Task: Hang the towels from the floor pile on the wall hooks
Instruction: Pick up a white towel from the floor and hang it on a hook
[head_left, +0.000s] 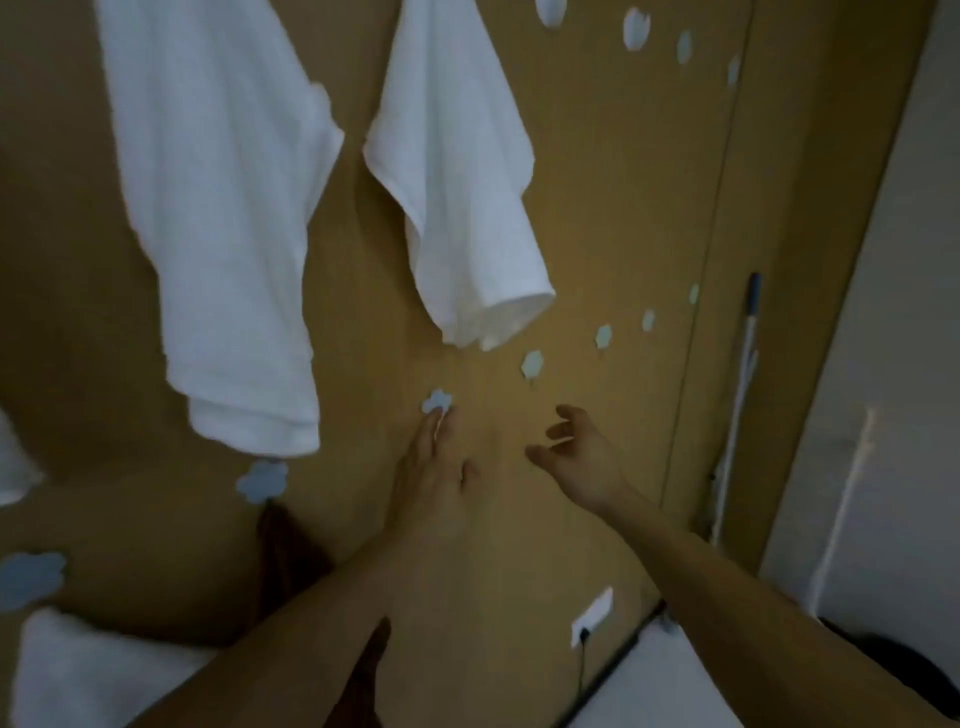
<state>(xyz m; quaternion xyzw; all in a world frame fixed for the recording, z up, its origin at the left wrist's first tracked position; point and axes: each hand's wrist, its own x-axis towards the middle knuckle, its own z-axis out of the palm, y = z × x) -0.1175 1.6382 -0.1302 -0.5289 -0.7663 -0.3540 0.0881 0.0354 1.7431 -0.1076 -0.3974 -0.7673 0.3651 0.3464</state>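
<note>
Two white towels hang on the tan wall: a large towel (223, 223) at the left and a smaller towel (462, 192) at the middle. Pale blue cloud-shaped hooks run in a row across the wall below them. My left hand (431, 467) reaches up with straight fingers whose tips touch one cloud hook (436, 401). My right hand (576, 457) is held beside it with fingers loosely spread, holding nothing. A white towel heap (88, 670) shows at the bottom left corner.
More cloud hooks (532, 362) climb to the right, others (262, 480) sit at the left. A mop handle (737, 405) leans by the door frame. A wall socket (592, 616) with a black cable sits low down. A white surface (670, 686) lies below right.
</note>
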